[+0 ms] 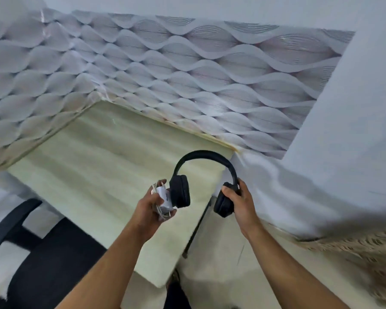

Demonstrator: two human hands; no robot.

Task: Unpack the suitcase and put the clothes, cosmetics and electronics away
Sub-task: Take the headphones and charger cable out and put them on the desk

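Head view: both hands hover above the pale desk (80, 166), whose bare top runs to the wall corner ahead of them. The right hand (239, 204) grips one earcup of black headphones (204, 175). The left hand (152, 208) clutches a white charger (164, 197) with coiled cable. A black chair (31, 253) sits left of the left hand.

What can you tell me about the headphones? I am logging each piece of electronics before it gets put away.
The headphones are black, matte over-ear ones with a curved headband and two padded oval ear cups. They are held upright in the air above the pale wooden desk, headband uppermost. The right hand grips the right ear cup, its fingers curled round it. The left cup hangs beside the left hand, which holds a white charger with its cable; whether they touch is unclear.
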